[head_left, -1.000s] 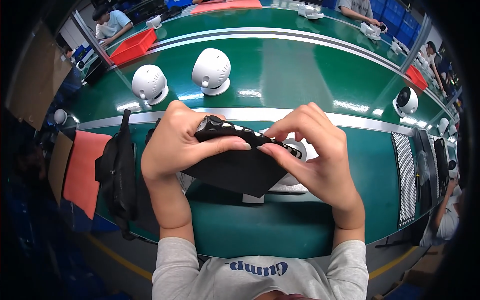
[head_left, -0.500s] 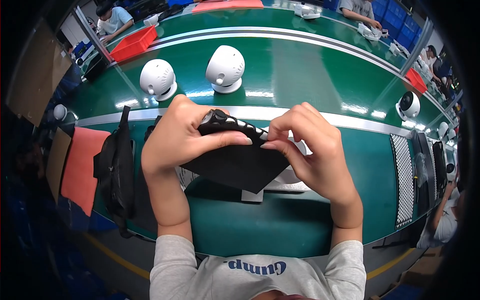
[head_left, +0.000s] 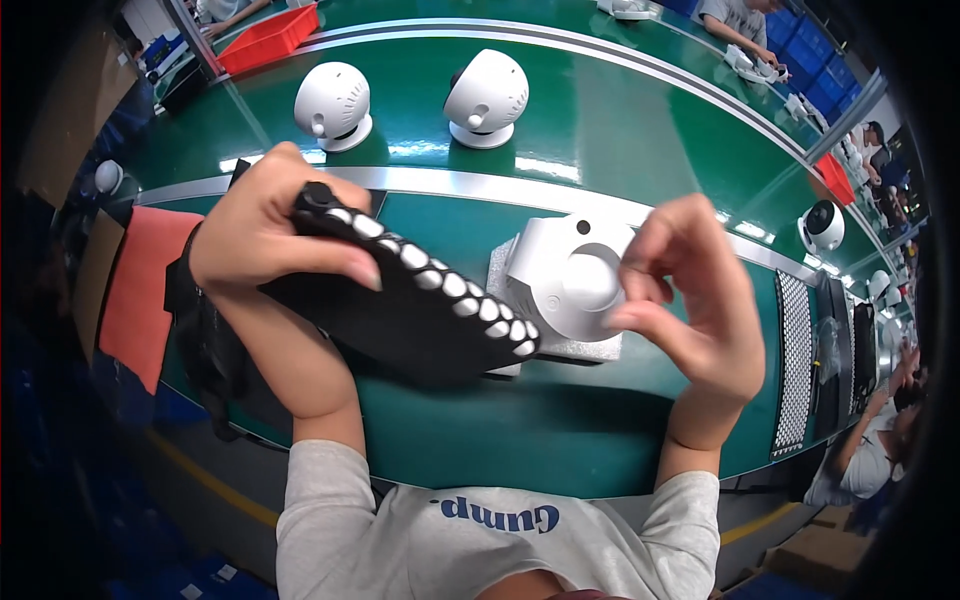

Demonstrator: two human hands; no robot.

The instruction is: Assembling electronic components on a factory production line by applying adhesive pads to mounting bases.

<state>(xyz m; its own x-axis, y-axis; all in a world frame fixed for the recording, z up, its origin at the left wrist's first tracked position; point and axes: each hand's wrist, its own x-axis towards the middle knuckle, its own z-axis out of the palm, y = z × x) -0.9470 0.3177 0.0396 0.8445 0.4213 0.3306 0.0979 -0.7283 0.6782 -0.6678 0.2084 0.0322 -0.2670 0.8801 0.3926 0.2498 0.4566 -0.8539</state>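
The left hand [head_left: 265, 235] grips a black strip of white pads [head_left: 420, 300] above the desk [head_left: 560, 430], the right hand [head_left: 690, 300] pinches, seemingly a pad, at the white housing [head_left: 565, 275]; most pads look unused.

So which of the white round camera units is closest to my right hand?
The white unit on the foam pad, right in front of you: your right hand is nearly at its round front. The two dome units stand farther back on the belt.

Matt black cloth strip [head_left: 420, 300] with glossy white studs; smooth white plastic housing [head_left: 565, 275].
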